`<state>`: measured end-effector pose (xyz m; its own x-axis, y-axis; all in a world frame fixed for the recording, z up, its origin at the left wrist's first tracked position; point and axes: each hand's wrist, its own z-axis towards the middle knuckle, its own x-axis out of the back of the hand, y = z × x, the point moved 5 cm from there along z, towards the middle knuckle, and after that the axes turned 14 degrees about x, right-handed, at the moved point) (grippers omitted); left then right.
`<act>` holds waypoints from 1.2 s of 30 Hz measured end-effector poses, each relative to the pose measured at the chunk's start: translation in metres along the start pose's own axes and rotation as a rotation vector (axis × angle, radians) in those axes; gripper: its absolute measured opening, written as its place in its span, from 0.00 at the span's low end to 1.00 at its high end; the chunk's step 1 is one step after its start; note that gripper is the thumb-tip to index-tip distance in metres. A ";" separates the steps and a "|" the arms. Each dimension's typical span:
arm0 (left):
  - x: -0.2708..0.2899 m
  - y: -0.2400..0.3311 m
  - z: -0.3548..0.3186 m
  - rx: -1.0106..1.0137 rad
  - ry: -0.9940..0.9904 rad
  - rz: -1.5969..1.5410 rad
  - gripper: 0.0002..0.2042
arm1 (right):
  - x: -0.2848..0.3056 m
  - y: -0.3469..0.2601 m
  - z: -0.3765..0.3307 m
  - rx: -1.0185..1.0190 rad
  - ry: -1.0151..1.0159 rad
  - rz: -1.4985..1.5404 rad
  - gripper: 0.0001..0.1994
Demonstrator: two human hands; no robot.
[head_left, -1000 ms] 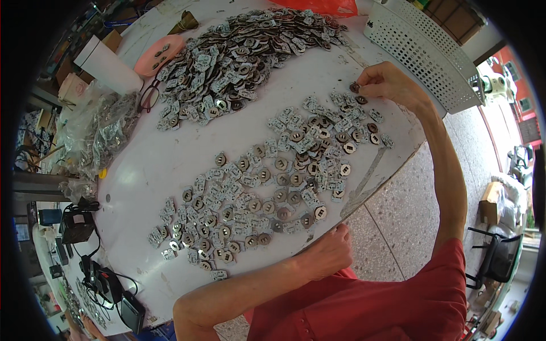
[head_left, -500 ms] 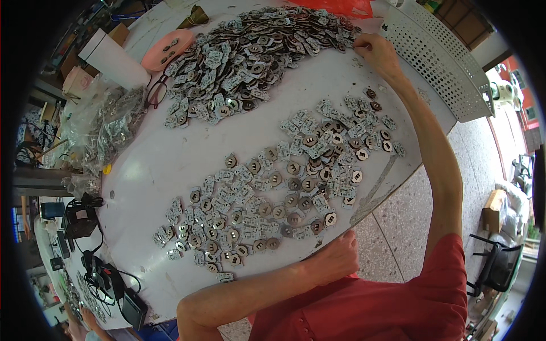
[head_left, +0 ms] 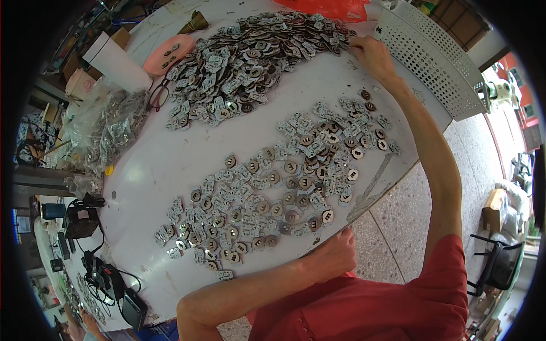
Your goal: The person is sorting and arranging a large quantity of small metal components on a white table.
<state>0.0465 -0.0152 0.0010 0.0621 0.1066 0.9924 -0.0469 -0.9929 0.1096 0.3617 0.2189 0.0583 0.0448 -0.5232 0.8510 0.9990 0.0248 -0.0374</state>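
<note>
At the far right end of a big heap of small silvery metal parts [head_left: 244, 62], my right hand [head_left: 372, 58] is closed, fingertips together against the heap's edge. Whatever sits between those fingertips is too small to make out. My left hand [head_left: 339, 254] is curled into a fist by the table's near edge, and its inside is hidden. Between the hands lies a looser spread of similar parts [head_left: 261, 209], flat pieces with round discs, some showing dark slots. Both hands are apart from this spread.
A white perforated basket [head_left: 432, 57] stands right of my right hand. Red plastic [head_left: 341, 8] lies behind the heap. To the left are a pink dish [head_left: 156, 61], glasses [head_left: 159, 95], a white cylinder [head_left: 116, 62], clear plastic bags [head_left: 108, 119] and black cabled devices [head_left: 105, 278].
The whole view has shifted slightly. My right hand stays at the heap's right end with only a small change of finger pose, and my left fist keeps its place.
</note>
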 end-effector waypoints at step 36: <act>-0.008 -0.001 0.001 0.016 -0.032 0.017 0.14 | 0.052 -0.021 -0.067 -0.334 -0.240 0.634 0.11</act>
<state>0.0470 -0.0153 -0.0072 0.0933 0.0886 0.9917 -0.0321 -0.9952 0.0919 0.3433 0.1341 0.0682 0.6477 -0.2940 0.7029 0.7311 -0.0197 -0.6820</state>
